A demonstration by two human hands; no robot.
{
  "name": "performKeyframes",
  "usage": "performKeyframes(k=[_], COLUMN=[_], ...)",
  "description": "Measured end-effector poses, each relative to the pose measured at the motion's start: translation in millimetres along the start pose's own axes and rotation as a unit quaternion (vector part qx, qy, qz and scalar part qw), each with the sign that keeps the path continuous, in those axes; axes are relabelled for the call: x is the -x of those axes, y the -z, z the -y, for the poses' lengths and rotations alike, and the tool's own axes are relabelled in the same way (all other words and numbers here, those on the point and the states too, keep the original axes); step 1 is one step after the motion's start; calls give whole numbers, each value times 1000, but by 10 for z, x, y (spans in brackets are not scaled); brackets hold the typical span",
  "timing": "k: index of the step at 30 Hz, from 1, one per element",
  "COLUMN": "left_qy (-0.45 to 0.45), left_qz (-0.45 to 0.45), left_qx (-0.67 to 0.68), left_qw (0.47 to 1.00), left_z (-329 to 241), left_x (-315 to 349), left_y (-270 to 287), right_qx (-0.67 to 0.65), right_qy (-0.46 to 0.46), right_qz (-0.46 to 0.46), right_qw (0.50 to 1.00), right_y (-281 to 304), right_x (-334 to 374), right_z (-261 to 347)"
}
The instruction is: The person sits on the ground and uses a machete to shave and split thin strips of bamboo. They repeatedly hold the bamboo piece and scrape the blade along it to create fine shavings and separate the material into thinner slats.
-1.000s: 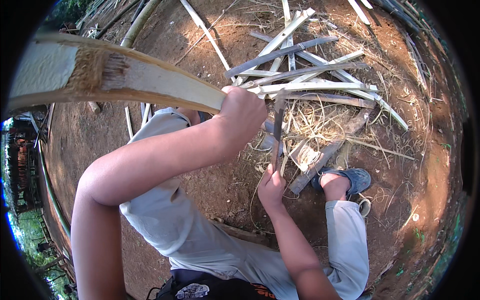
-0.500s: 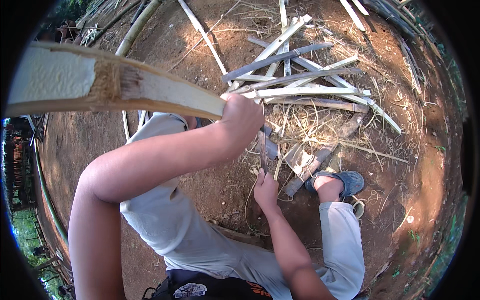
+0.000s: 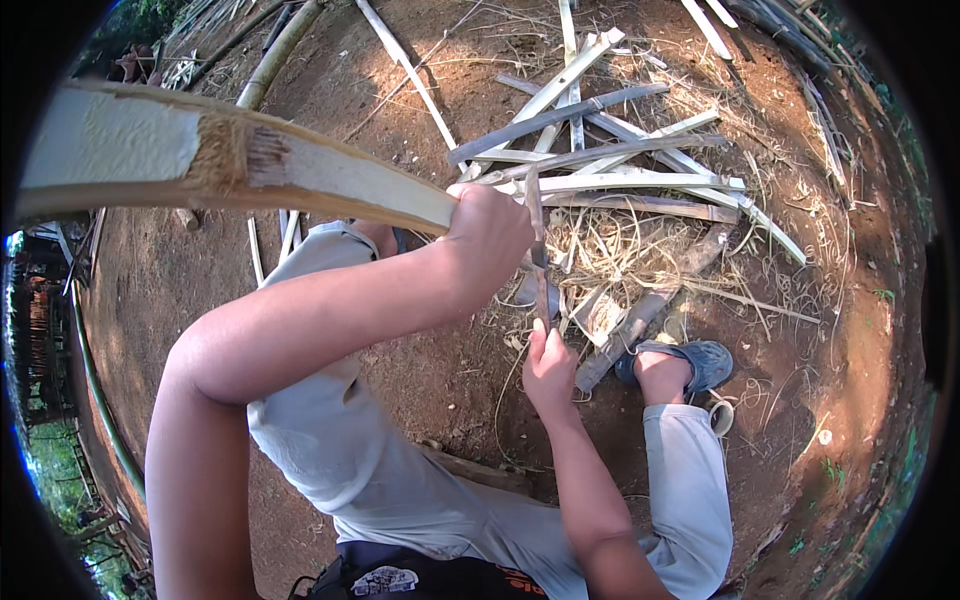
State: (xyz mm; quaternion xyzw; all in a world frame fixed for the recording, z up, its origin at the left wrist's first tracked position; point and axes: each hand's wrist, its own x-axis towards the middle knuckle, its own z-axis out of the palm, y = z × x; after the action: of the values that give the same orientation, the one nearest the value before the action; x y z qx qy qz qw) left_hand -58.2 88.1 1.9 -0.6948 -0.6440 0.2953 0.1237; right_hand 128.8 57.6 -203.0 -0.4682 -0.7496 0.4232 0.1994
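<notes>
My left hand [image 3: 487, 240] is closed round the end of a thick split bamboo strip [image 3: 330, 175]. The strip's pale inner face shows, with a rough brown node across it, and it runs from my fist to the far left of the view. In my closed right hand [image 3: 550, 370], lower and to the right, is a long narrow knife [image 3: 543, 262]. Its dark blade points away from me and passes close beside the left fist's right side. Whether the blade touches the strip is hidden by the left hand.
Ahead lies a crossed heap of split bamboo strips [image 3: 600, 150], with curly shavings [image 3: 625, 255] on the near side. A flat bamboo piece [image 3: 628, 340] lies beside my right shoe [image 3: 708, 366]. Further back left is a bamboo pole [image 3: 280, 55] on the brown soil.
My right hand has shifted slightly right, and the knife blade, earlier partly behind my left fist, now shows beside and beyond it. My left hand still grips the bamboo strip.
</notes>
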Motion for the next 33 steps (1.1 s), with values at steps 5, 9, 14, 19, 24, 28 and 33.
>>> performKeyframes(k=[5, 9, 14, 19, 24, 28, 33], left_qy=[5, 34, 16, 21, 2, 9, 24], left_qz=[14, -1, 26, 52, 0, 22, 5], left_qx=[-23, -13, 3, 2, 13, -2, -27], left_qw=[1000, 999, 1000, 998, 1000, 1000, 999], left_z=[-85, -63, -78, -163, -69, -133, -168], left_x=[6, 19, -99, -41, -71, -65, 1], left_y=[48, 46, 36, 37, -16, -35, -63], right_qx=[-19, 101, 23, 110, 96, -41, 108], right_qy=[15, -18, 61, -28, 13, 58, -3], right_qz=[-27, 28, -90, 19, -14, -77, 0], right_qw=[999, 994, 994, 993, 995, 995, 994], right_y=[9, 19, 73, 36, 47, 47, -37], right_x=[34, -51, -16, 24, -69, -75, -154], right_z=[-17, -3, -11, -113, -119, -115, -321])
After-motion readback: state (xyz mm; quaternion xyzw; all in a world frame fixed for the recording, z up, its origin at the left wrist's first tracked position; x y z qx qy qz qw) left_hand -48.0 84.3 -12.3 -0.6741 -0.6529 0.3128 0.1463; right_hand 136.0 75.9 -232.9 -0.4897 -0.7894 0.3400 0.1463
